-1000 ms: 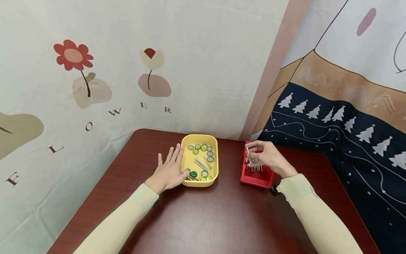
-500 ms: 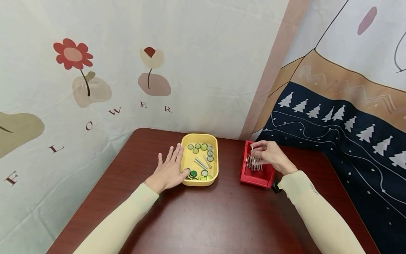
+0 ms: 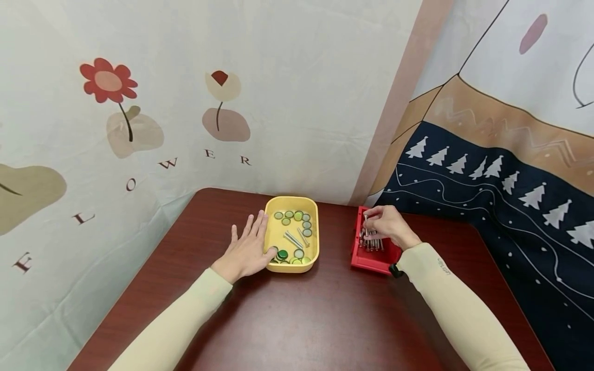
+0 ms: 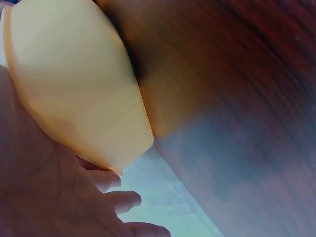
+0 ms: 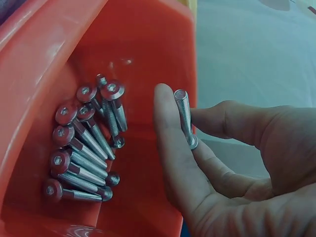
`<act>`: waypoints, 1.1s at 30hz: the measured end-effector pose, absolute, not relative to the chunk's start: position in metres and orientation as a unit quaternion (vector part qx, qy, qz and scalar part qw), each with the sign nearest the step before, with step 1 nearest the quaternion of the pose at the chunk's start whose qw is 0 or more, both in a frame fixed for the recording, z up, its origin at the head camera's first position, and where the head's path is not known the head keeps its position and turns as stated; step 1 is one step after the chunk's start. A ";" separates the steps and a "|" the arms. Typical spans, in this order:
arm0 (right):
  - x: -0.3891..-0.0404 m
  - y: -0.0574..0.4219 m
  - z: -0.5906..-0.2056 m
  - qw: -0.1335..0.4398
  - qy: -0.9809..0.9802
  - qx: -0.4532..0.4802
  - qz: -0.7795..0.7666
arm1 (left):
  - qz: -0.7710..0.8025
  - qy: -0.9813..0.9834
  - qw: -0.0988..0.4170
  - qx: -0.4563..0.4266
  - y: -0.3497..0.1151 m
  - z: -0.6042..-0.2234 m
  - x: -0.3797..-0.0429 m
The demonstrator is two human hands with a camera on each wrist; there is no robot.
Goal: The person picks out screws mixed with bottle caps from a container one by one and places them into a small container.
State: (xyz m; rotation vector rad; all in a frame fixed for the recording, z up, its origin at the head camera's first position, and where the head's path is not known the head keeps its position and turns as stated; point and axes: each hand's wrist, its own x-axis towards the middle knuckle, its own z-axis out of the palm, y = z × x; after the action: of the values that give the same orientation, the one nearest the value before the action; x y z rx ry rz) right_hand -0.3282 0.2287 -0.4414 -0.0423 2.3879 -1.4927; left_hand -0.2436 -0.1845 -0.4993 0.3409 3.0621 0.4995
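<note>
My right hand pinches a single metal bolt between thumb and fingers, above the red bin. Inside that bin several silver socket-head bolts lie in a loose row, heads mostly to one side in the right wrist view. On the left, my left hand is spread along the side of the yellow tray, its thumb over the rim near the front corner. The tray holds several green bottle caps and a few long bolts near its middle.
Both containers stand on a dark red-brown table, with a stretch of tabletop between them. Behind the table's far edge hangs a pale printed cloth. A dark blue cloth with white trees hangs on the right.
Over the red bin, the right hand has shifted slightly right and then back left, holding a bolt throughout. My left hand stays in place at the yellow tray.
</note>
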 end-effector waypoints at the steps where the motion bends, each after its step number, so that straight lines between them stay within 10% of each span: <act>1: -0.329 0.228 -0.442 0.163 0.838 -0.015 -0.521 | 0.160 0.981 0.010 0.109 -0.184 -0.499 -0.244; 33: -0.342 0.217 -0.433 0.151 0.883 0.005 -0.444 | 0.161 0.981 0.012 0.111 -0.185 -0.499 -0.242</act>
State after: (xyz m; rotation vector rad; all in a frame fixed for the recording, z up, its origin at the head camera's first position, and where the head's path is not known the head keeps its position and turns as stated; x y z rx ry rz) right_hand -0.3416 0.2174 -0.4332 0.0142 2.5347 -1.2754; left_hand -0.2421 -0.1846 -0.4991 0.3464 3.0575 0.5030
